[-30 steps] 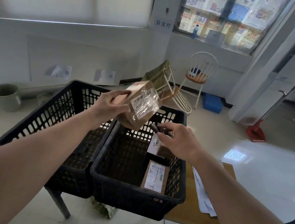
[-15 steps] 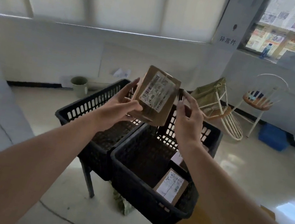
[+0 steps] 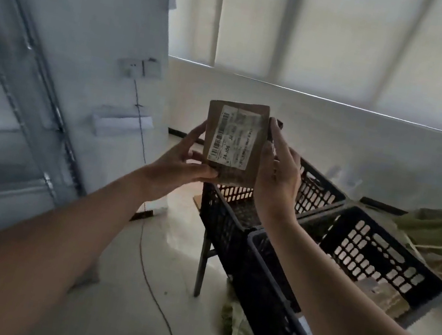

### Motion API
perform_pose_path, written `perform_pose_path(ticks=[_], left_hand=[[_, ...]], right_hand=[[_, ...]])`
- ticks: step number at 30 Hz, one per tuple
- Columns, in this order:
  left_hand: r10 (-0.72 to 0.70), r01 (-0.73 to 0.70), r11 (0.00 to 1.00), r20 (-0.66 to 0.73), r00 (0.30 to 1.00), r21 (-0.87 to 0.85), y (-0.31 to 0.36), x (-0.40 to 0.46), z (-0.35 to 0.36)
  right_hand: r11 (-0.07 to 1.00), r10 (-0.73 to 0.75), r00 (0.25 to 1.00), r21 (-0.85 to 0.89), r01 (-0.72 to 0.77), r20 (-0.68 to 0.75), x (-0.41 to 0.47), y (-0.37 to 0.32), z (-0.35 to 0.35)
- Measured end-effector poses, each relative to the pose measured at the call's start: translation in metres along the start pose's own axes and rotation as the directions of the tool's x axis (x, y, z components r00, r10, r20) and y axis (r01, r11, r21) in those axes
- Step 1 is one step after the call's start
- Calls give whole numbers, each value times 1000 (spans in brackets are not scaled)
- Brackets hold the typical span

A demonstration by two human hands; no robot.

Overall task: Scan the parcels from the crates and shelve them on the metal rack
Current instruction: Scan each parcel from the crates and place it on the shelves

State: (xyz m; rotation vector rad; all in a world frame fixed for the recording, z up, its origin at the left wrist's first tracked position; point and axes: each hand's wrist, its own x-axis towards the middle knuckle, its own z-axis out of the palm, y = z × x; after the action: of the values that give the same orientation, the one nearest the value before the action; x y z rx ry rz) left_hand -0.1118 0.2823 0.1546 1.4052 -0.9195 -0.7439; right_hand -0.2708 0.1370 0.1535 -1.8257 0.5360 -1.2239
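A person is holding a flat brown parcel up at chest height, above the near edge of two black plastic crates, with both hands on it. The left hand is gripping it from the left side, thumb pressing across the lower front of the cardboard and fingers reaching round behind. The right hand is bracing the right edge, fingers running up along it; something small and dark is showing just past the fingertips, too blurred to name. The parcel is standing nearly upright, its white shipping label facing the person, with a barcode running down the label's left side.

The left crate is sitting directly under the parcel, and the right crate is touching it side by side. In the bottom of the right crate another parcel is lying flat, only partly visible through the blur. The crates are resting on a stand whose dark leg is reaching down to the pale floor.

To the left, the grey metal rack is standing against the wall, well apart from the crates. A wall socket is sitting beside it, with a thin cable trailing down and across the floor. Behind the crates, white blinds are covering the window.
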Motion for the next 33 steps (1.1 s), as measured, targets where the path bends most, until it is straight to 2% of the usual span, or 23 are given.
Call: perform_pose_path(ticks=[5, 9, 15, 23, 33], left_hand=[[29, -43, 997, -189, 982, -69, 12, -65, -69], [75, -83, 997, -363, 929, -7, 23, -126, -122], [122, -104, 993, -454, 882, 64, 37, -229, -209], [112, -37, 990, -585, 803, 139, 53, -369, -316], [61, 70, 988, -756, 652, 140, 42, -498, -435]], right_hand=[[990, -71, 984, 135, 49, 164, -26, -44, 68], [967, -121, 961, 249, 57, 249, -57, -81, 124], [941, -147, 921, 339, 18, 360, -118, -145, 214], [919, -254, 872, 387, 83, 417, -205, -223, 342], [888, -244, 755, 454, -80, 609, -298, -293, 497]])
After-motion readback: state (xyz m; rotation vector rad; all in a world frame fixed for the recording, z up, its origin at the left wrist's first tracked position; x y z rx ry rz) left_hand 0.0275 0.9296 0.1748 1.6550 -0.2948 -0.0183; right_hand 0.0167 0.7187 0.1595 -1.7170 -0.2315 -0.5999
